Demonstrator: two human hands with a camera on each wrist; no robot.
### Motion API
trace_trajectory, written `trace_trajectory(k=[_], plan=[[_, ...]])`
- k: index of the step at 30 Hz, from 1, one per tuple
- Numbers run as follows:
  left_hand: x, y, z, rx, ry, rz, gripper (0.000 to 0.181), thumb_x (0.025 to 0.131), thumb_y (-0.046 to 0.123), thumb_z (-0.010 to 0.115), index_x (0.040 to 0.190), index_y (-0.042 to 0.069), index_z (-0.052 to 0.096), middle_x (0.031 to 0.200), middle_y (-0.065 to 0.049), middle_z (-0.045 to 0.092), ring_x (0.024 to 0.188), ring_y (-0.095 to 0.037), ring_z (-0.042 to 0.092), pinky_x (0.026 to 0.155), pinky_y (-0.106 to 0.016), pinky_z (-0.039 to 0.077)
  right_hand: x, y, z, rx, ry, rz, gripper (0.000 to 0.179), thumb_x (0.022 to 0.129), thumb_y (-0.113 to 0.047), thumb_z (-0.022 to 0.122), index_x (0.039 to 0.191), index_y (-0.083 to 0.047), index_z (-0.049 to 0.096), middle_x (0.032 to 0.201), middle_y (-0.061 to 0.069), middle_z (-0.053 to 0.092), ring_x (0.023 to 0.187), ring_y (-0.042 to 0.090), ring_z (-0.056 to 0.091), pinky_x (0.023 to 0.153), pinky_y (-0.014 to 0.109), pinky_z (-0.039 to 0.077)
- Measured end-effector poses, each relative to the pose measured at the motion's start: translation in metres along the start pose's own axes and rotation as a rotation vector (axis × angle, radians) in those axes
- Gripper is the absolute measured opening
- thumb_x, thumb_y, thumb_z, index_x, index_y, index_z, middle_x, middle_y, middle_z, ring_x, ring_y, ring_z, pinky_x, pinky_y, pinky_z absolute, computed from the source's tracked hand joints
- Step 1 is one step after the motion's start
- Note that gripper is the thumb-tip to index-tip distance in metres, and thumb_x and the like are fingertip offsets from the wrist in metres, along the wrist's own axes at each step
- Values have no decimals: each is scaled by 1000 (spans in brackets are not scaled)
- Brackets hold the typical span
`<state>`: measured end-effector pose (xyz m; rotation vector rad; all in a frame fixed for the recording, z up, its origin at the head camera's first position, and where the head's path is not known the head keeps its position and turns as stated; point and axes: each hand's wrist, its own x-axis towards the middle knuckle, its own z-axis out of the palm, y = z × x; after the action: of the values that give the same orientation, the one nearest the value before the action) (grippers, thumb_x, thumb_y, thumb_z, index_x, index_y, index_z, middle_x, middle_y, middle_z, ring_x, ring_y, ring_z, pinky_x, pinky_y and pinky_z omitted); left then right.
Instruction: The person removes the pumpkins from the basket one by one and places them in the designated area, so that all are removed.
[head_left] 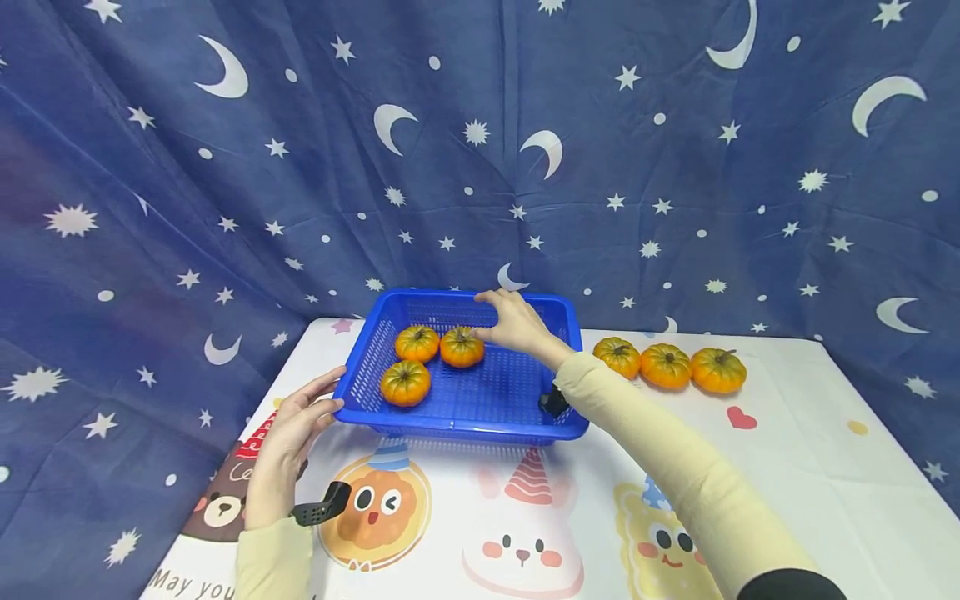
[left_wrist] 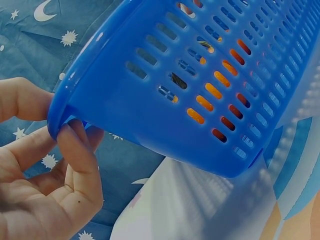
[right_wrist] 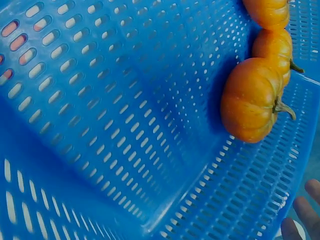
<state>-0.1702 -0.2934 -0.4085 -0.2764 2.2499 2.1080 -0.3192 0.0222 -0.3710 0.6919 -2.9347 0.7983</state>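
Note:
A blue perforated plastic basket [head_left: 457, 426] stands on the table with three small orange pumpkins inside: one at the back left [head_left: 417, 343], one beside it [head_left: 462, 350], and one nearer the front [head_left: 406, 384]. My left hand [head_left: 288, 437] pinches the basket's left rim between thumb and fingers, as the left wrist view shows [left_wrist: 55, 165]. Above the basket's back half is my right hand [head_left: 517, 323], its fingers loosely spread and holding nothing. In the right wrist view its fingertips [right_wrist: 305, 210] appear apart from the nearest pumpkin [right_wrist: 251, 100].
Three more pumpkins, a left one [head_left: 617, 357], a middle one [head_left: 666, 367] and a right one [head_left: 718, 371], sit in a row right of the basket. A cartoon-printed cloth [head_left: 600, 500] covers the table. Behind hangs a blue star-and-moon curtain [head_left: 465, 217].

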Motion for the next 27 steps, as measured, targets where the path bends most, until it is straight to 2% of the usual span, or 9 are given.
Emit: trace_trajectory(k=[12,20,27], plan=[[0,-1,1,-10,-3,8,59,91,4,56,147,0,35,119,3,46,93,-1,62,82,-15,51,11,5,31,30,-22,17,73,78,-47,74,140,-18,47,139,10,52,128,31,47,105,47,41],[-1,-2,1,4,-3,5,59,91,4,56,146,1,36,122,0,46,93,-2,61,81,-15,51,12,6,49,83,-55,30,76,77,-44,77,141,-18,46,141,11,50,129,33,45,106,49,40],[-1,-1,0,-2,5,4,58,92,3,55,147,1,36,124,-2,45,94,-2,60,81,-15,51,16,8,55,111,-78,34,77,75,-42,78,141,-17,46,138,12,51,128,34,46,106,48,40]])
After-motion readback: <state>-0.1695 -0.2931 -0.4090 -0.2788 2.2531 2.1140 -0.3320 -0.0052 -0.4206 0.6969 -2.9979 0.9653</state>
